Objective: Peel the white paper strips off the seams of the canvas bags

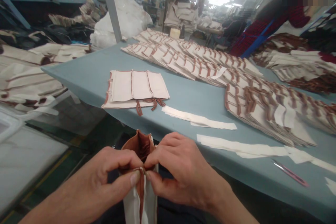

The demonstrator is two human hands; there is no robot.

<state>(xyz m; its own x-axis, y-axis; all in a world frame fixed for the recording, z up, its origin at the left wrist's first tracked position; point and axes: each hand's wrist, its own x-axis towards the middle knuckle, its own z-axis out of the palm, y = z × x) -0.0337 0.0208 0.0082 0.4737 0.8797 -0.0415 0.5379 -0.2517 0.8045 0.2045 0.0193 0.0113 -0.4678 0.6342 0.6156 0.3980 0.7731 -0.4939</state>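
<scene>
A sewn cream fabric piece with brown trim and a brown inside (pixel 131 199) stands upright in front of me, its top edge spread apart. My left hand (pixel 112 171) pinches that top edge by a brown-bound seam, thumb and forefinger together. Right beside it, my right hand (pixel 178 171) pinches the same edge from the other side of the seam. The fingertips of both hands nearly meet. The lower part of the piece runs out of the picture.
On the blue-green table (pixel 86 66) lie two flat cream panels (pixel 140 85), white strips (pixel 199 117), a pink-handled pointed tool (pixel 291 173) and long rows of overlapping panels (pixel 178 56). A person in a dark red checked sleeve (pixel 273 24) leans in at the right.
</scene>
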